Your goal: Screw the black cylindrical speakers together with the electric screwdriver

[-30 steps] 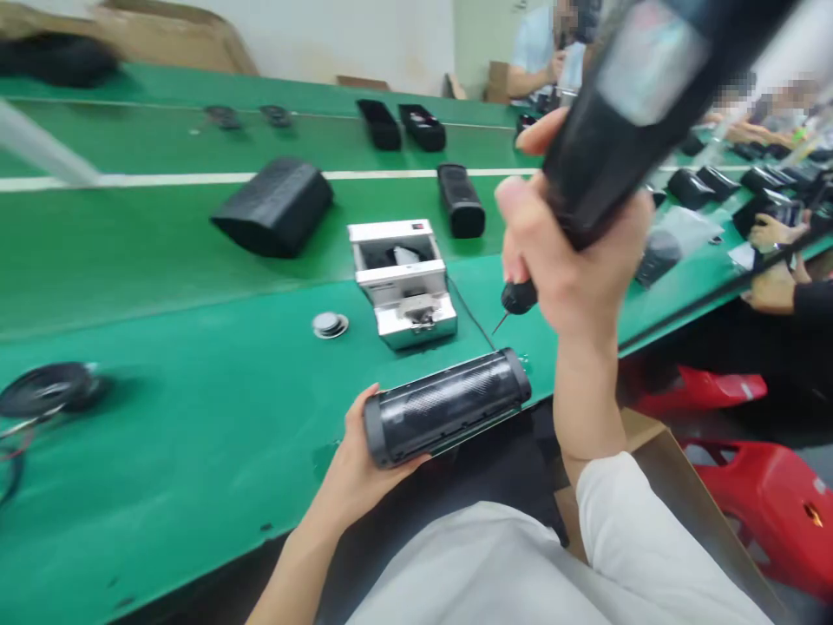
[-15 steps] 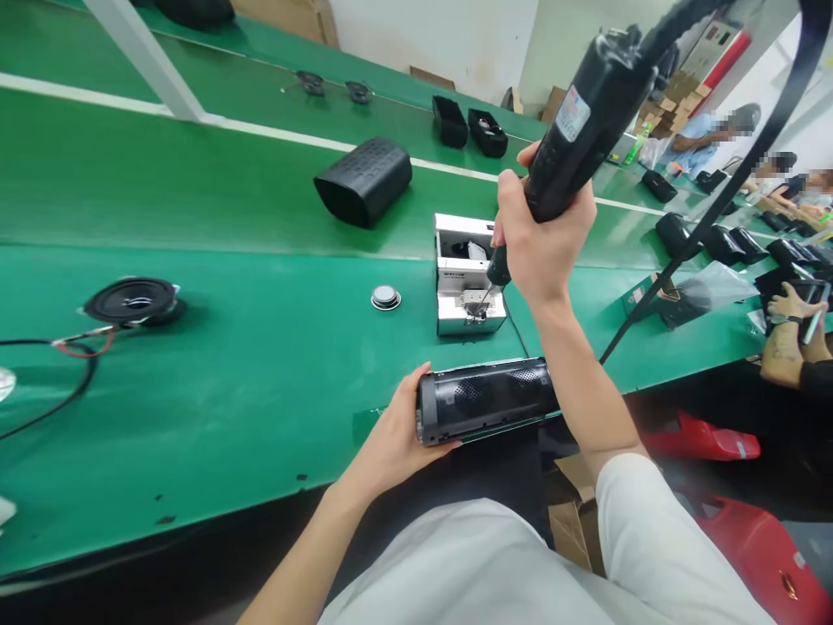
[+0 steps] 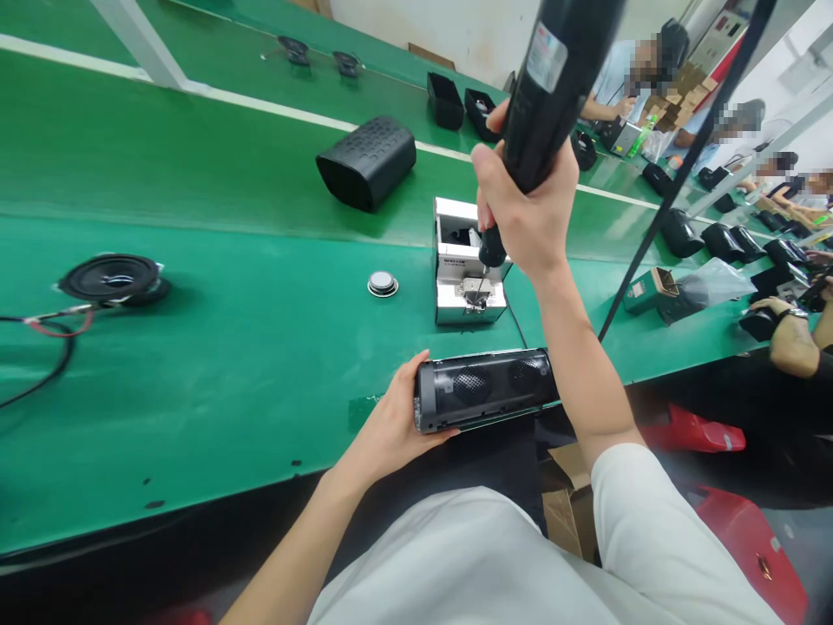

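My left hand [image 3: 394, 417] is wrapped round the left end of a black speaker housing [image 3: 488, 389] with perforated round areas, at the bench's front edge. In my right hand [image 3: 530, 195] is a black electric screwdriver [image 3: 543, 95], held upright with its cord leading up. Its bit points down at the front of a silver screw feeder [image 3: 468, 299]; whether a screw is on the tip is too small to tell. A small round silver-rimmed disc [image 3: 383, 283] lies left of the feeder.
A black speaker cover [image 3: 366, 163] rests behind on the green bench [image 3: 260, 347]. At left lies a wired speaker driver [image 3: 114, 278]. A green box [image 3: 651, 291] and plastic bag stand at right, near a co-worker's hand [image 3: 774, 305]. Red stools [image 3: 748, 547] are below.
The screwdriver has become more upright, its bit staying at the feeder's front. My left hand still holds the speaker housing. The view has shifted slightly, and another person shows at the back right.
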A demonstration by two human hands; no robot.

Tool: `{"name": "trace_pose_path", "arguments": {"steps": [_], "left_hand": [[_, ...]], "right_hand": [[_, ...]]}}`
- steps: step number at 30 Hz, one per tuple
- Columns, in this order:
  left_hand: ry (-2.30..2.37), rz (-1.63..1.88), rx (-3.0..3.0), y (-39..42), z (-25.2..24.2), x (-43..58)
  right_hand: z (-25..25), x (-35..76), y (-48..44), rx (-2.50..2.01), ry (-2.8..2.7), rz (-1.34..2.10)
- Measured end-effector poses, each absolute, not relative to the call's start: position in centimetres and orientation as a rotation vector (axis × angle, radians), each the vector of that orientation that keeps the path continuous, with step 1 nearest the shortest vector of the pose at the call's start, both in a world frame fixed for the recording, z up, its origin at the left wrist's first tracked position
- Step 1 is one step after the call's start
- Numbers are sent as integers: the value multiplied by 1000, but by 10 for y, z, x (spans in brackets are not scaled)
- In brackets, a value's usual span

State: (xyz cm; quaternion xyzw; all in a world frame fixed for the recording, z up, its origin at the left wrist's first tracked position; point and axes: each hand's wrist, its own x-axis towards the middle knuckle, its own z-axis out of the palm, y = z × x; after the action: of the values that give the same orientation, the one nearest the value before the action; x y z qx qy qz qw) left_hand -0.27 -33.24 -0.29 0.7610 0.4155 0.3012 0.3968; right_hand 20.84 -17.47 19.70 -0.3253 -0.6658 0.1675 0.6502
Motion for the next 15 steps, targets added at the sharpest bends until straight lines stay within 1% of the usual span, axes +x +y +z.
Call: {"name": "trace_pose_path", "arguments": {"steps": [3,9,15], "left_hand": [[1063,784,1918,-332,-3,-2],[994,839,1941,-329,-5,3],[965,875,1937,-327,-3,6]], "right_hand": [[195,209,-168,-697,-1459,310],[191,204,-181,-812,-1298,150],[195,204,-198,-918,-1358,255]]}}
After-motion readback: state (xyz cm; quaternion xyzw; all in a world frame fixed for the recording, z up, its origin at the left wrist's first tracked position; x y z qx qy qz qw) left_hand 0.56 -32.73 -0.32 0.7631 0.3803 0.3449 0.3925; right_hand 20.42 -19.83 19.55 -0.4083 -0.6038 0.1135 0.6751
